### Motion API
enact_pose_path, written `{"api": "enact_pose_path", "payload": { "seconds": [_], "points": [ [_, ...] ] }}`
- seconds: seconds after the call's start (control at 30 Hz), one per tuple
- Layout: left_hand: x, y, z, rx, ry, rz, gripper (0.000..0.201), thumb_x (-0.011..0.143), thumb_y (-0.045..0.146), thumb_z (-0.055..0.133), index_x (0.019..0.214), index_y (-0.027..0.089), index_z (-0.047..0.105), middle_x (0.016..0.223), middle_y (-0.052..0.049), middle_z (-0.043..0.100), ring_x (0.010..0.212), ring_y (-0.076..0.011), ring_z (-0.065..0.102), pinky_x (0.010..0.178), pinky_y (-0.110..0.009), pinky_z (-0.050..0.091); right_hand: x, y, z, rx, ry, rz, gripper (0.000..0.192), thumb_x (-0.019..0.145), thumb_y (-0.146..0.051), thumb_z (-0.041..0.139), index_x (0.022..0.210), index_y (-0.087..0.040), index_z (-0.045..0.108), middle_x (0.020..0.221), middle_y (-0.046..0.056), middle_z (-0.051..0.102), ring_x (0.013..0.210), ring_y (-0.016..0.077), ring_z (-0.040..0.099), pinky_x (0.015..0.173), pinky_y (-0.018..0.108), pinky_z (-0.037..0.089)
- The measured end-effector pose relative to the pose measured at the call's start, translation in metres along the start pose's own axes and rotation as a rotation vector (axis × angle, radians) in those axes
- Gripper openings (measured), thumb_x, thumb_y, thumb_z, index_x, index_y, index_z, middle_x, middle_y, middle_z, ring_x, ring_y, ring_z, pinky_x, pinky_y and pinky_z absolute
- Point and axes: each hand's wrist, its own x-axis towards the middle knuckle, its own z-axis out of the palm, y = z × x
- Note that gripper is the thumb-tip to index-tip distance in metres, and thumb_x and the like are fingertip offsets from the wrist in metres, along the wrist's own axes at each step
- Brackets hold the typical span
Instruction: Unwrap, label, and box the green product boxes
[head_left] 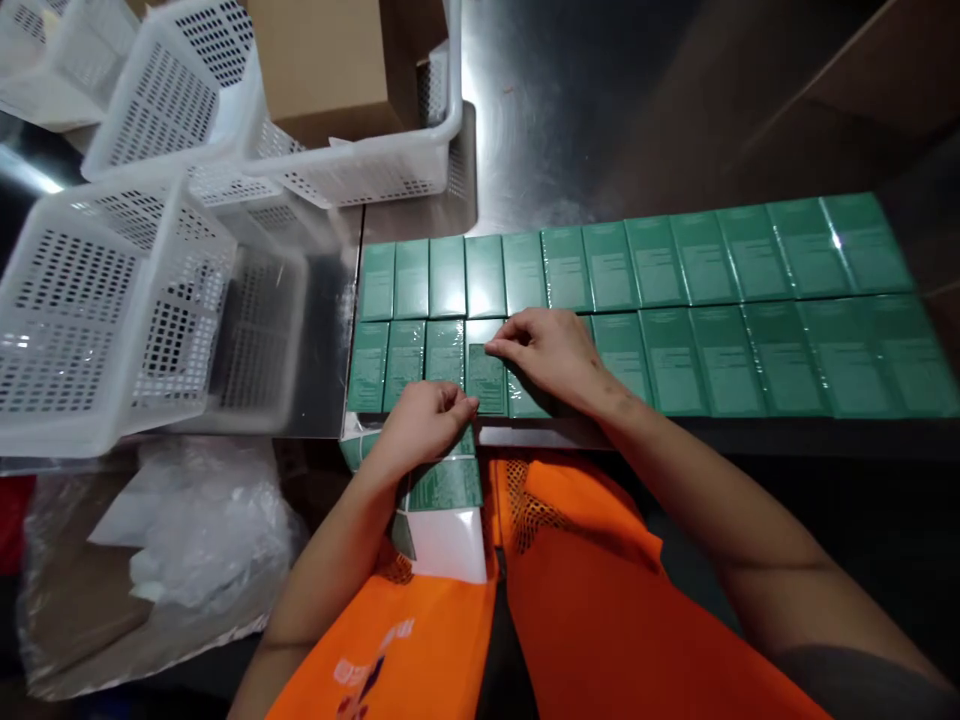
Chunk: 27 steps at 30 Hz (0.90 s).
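Note:
Two rows of green shrink-wrapped boxes (675, 270) lie flat on a shiny steel table (540, 120). My right hand (551, 355) rests on the near row, fingertips touching the top edge of one green box (486, 380) that sits slightly lower than its neighbours. My left hand (424, 420) is at the table's front edge, fingers curled against that same box's lower left corner. Beneath my left hand, a stack of more green boxes (446, 485) and a white box (448, 545) rest against my orange vest.
White perforated plastic baskets (112, 330) stand at the left, one (360, 175) holding a brown cardboard box (322, 60). Crumpled clear plastic wrap (172, 540) lies below the table at the lower left. An orange vest (570, 590) fills the foreground.

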Motion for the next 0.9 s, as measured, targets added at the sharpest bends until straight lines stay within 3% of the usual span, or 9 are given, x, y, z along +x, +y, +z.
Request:
{"api": "enact_pose_path", "payload": {
  "seconds": [0.27,0.37,0.47,0.53,0.6,0.7,0.77,0.83,0.9],
  "points": [
    [0.003,0.009,-0.002,0.126,0.006,-0.021,0.036,0.083,0.042,0.053,0.053,0.022,0.049,0.049,0.003,0.041,0.051,-0.0146,0.038,0.055,-0.028,0.026,-0.001,-0.004,0.003,-0.085,-0.013,-0.006,0.017,0.086,-0.039,0.072,0.081,-0.024,0.077,0.079,0.003,0.071,0.073,0.0206,0.062,0.062,0.031,0.036],
    [0.005,0.015,-0.002,0.253,0.014,-0.031,0.033,0.084,0.038,0.054,0.055,0.022,0.052,0.051,0.001,0.047,0.054,-0.0169,0.043,0.057,-0.029,0.027,-0.004,-0.007,0.005,-0.121,0.028,-0.029,0.015,0.084,-0.037,0.075,0.086,-0.023,0.074,0.092,0.005,0.067,0.076,0.0213,0.062,0.064,0.031,0.04],
    [0.002,0.018,-0.004,0.398,0.019,-0.029,0.032,0.085,0.039,0.056,0.058,0.022,0.06,0.055,-0.003,0.054,0.057,-0.0199,0.049,0.057,-0.03,0.025,-0.004,-0.006,0.006,-0.123,0.106,-0.009,0.048,0.076,-0.034,0.082,0.12,-0.023,0.064,0.112,0.009,0.06,0.077,0.0228,0.062,0.063,0.033,0.044],
    [-0.004,0.016,-0.007,0.429,0.06,-0.022,0.031,0.086,0.041,0.057,0.062,0.022,0.065,0.056,-0.004,0.058,0.059,-0.0209,0.052,0.056,-0.03,0.025,-0.004,-0.004,0.004,-0.085,0.125,0.004,0.067,0.073,-0.032,0.084,0.131,-0.022,0.053,0.116,0.01,0.058,0.081,0.0251,0.063,0.066,0.034,0.046],
    [-0.013,0.013,-0.011,0.348,0.214,-0.017,0.032,0.088,0.045,0.056,0.074,0.021,0.071,0.057,-0.003,0.06,0.059,-0.0202,0.054,0.056,-0.029,0.026,-0.008,-0.005,0.0,0.016,0.102,-0.004,0.062,0.075,-0.03,0.081,0.128,-0.02,0.051,0.11,0.009,0.061,0.082,0.0246,0.063,0.069,0.035,0.048],
    [-0.026,0.007,-0.018,0.095,0.668,0.001,0.04,0.092,0.051,0.051,0.089,0.02,0.075,0.056,0.001,0.059,0.055,-0.0163,0.052,0.056,-0.027,0.031,-0.028,-0.016,-0.003,0.3,0.054,-0.031,0.048,0.082,-0.036,0.075,0.123,-0.021,0.053,0.096,0.005,0.064,0.078,0.0201,0.064,0.07,0.033,0.051],
    [-0.031,0.006,-0.022,-0.033,0.947,0.045,0.044,0.094,0.053,0.048,0.083,0.019,0.074,0.056,0.002,0.057,0.054,-0.0141,0.048,0.056,-0.026,0.032,-0.047,-0.03,-0.001,0.486,-0.013,-0.06,0.051,0.08,-0.043,0.077,0.121,-0.024,0.055,0.095,0.003,0.067,0.081,0.0192,0.065,0.069,0.031,0.052],
    [-0.032,0.005,-0.026,-0.078,1.097,0.084,0.047,0.095,0.052,0.046,0.069,0.019,0.066,0.054,0.003,0.052,0.053,-0.0125,0.045,0.055,-0.025,0.031,-0.063,-0.044,0.006,0.59,-0.087,-0.084,0.052,0.074,-0.041,0.083,0.118,-0.025,0.06,0.096,0.003,0.07,0.084,0.0189,0.067,0.071,0.03,0.054],
    [-0.03,0.004,-0.028,-0.049,1.137,0.092,0.049,0.096,0.05,0.045,0.058,0.019,0.052,0.05,0.005,0.042,0.052,-0.0112,0.038,0.054,-0.025,0.028,-0.072,-0.054,0.015,0.62,-0.075,-0.096,0.039,0.075,-0.032,0.083,0.109,-0.025,0.066,0.091,0.001,0.072,0.08,0.0178,0.068,0.073,0.03,0.054]
  ]
}}
